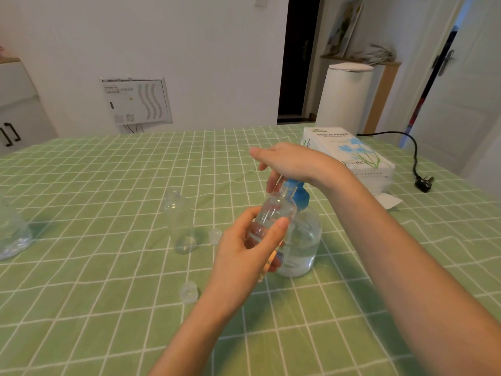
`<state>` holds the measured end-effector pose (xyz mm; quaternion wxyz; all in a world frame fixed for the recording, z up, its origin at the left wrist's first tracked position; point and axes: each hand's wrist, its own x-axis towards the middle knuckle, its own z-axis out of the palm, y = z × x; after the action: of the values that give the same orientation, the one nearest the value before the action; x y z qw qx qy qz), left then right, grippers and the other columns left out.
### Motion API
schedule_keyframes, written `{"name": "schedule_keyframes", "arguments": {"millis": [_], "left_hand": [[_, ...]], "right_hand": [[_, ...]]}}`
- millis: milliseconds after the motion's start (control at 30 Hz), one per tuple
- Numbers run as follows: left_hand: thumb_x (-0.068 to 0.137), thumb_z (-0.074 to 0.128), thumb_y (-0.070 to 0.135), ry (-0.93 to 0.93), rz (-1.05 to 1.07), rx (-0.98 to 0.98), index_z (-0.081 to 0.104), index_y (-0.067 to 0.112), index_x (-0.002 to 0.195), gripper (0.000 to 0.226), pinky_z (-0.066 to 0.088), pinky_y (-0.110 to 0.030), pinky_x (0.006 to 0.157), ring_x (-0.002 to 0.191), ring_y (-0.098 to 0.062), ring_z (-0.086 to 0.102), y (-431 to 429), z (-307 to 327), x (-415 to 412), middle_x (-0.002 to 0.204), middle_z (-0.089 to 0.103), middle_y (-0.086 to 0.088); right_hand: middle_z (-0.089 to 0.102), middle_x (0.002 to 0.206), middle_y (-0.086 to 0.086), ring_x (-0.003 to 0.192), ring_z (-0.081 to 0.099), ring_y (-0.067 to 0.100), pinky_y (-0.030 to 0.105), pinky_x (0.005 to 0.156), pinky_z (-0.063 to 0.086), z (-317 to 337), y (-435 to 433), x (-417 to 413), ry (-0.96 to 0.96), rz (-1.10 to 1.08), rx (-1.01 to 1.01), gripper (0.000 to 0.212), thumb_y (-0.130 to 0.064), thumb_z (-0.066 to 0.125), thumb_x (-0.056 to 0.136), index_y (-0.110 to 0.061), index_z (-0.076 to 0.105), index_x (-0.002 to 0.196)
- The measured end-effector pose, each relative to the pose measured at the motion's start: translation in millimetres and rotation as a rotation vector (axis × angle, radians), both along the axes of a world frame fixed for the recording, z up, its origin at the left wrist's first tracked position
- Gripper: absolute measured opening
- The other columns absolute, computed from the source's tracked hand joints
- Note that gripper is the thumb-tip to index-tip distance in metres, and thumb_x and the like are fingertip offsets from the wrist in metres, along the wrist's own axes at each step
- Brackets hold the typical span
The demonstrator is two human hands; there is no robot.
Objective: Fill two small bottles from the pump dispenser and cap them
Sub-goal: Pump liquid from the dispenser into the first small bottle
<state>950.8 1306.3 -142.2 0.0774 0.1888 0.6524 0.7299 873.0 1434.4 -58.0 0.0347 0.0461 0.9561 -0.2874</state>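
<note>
My left hand (245, 248) grips a small clear bottle (273, 213), tilted, with its mouth up against the blue pump nozzle. The pump dispenser (303, 237) is a round clear bottle with a blue pump head (299, 196), standing on the green checked tablecloth. My right hand (287, 161) rests palm-down on top of the pump head, fingers hanging over it. A second small clear bottle (180, 223) stands upright and uncapped to the left. Two clear caps lie on the cloth, one (215, 236) beside that bottle and one (189, 291) nearer to me.
A tissue paper pack (349, 156) lies at the back right, with a black plug and cable (423, 183) beyond it. A clear plastic object (12, 232) sits at the left edge. The table's far edge (162, 132) runs along the white wall.
</note>
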Motion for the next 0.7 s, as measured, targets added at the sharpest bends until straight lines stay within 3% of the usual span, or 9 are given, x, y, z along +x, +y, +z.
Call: {"name": "schedule_keyframes", "arguments": {"millis": [167,267,500,600,700], "left_hand": [[0.068,0.063,0.042,0.002,-0.005,0.007,0.065,0.026,0.094,0.030,0.043,-0.015,0.044,0.048,-0.009,0.055,0.0,-2.0,0.9,0.064,0.062,0.002],[0.068,0.063,0.041,-0.002,-0.001,0.004,0.065,0.024,0.092,0.029,0.042,-0.014,0.042,0.047,-0.010,0.054,-0.3,-3.3,1.1,0.065,0.060,-0.003],[0.069,0.063,0.041,-0.003,0.003,-0.010,0.065,0.025,0.095,0.030,0.042,-0.014,0.042,0.048,-0.010,0.055,-0.9,-4.4,0.7,0.064,0.060,-0.004],[0.068,0.063,0.042,0.000,0.008,-0.004,0.065,0.023,0.094,0.032,0.042,-0.015,0.042,0.047,-0.010,0.055,-0.5,-2.6,1.1,0.065,0.060,-0.003],[0.069,0.063,0.041,-0.003,0.006,0.011,0.065,0.020,0.094,0.033,0.042,-0.016,0.043,0.046,-0.010,0.054,0.7,-0.7,0.2,0.064,0.060,0.001]], "right_hand": [[0.069,0.101,0.010,0.102,0.063,0.027,0.035,0.084,0.042,-5.0,1.1,-0.6,-0.006,-0.013,-0.028,0.058,-0.054,0.031,0.097,-0.009,0.059,0.120],[0.065,0.116,0.014,0.108,0.061,0.029,0.038,0.095,0.042,-12.0,1.8,-1.1,0.002,-0.014,-0.032,0.061,-0.055,0.032,0.096,-0.008,0.056,0.127],[0.061,0.127,0.016,0.112,0.059,0.030,0.039,0.099,0.042,-15.6,2.1,-2.4,0.006,-0.015,-0.028,0.065,-0.056,0.033,0.095,-0.007,0.050,0.134],[0.066,0.117,0.015,0.107,0.061,0.029,0.038,0.097,0.043,-10.1,1.7,-0.6,-0.001,0.007,-0.013,0.064,-0.056,0.033,0.096,-0.007,0.051,0.132],[0.069,0.103,0.014,0.098,0.065,0.029,0.037,0.084,0.045,0.0,-0.1,0.5,-0.004,0.022,0.019,0.062,-0.054,0.032,0.097,-0.004,0.056,0.124]]}}
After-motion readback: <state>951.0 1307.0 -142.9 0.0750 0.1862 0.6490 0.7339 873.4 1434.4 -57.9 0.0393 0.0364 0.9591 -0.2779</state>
